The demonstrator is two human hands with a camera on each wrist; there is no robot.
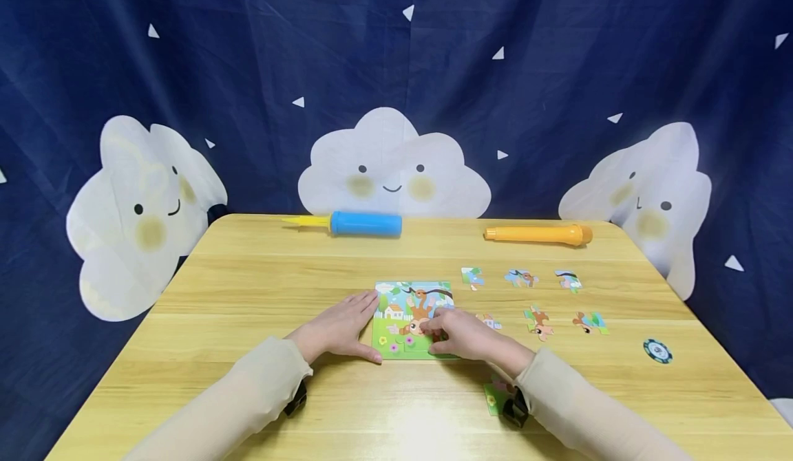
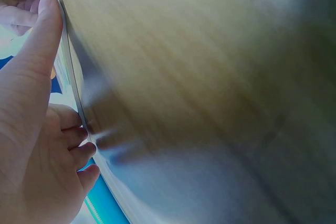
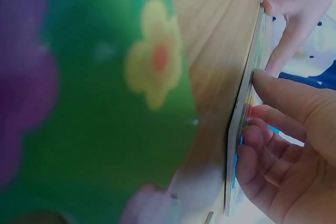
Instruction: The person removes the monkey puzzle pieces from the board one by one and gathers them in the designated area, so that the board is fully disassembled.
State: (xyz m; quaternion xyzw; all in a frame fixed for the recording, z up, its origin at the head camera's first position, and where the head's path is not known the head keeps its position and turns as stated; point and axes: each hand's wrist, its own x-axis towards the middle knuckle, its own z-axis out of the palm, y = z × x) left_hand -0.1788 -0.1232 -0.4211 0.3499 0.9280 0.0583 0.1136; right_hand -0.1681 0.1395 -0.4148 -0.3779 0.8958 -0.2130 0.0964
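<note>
A puzzle board [image 1: 390, 354] with a monkey picture lies flat in the middle of the table. My left hand [image 1: 341, 327] lies at its left side, fingers stretched along the edge and thumb at the near left corner. Curled over the board's lower right part is my right hand [image 1: 461, 332], its thumb and fingers on a puzzle piece [image 1: 418, 344] that the hand largely covers. In the right wrist view the right hand [image 3: 294, 150] bends its fingers down to the board's surface. A loose puzzle piece with a yellow flower [image 3: 157, 59] lies under the right wrist.
Right of the board, several loose puzzle pieces [image 1: 520, 278] lie in rows, one house piece [image 1: 491, 321] partly behind the right hand. A poker chip [image 1: 657, 351] sits farther right. Along the far edge are a blue and yellow pump [image 1: 365, 223] and an orange microphone-shaped object [image 1: 535, 234].
</note>
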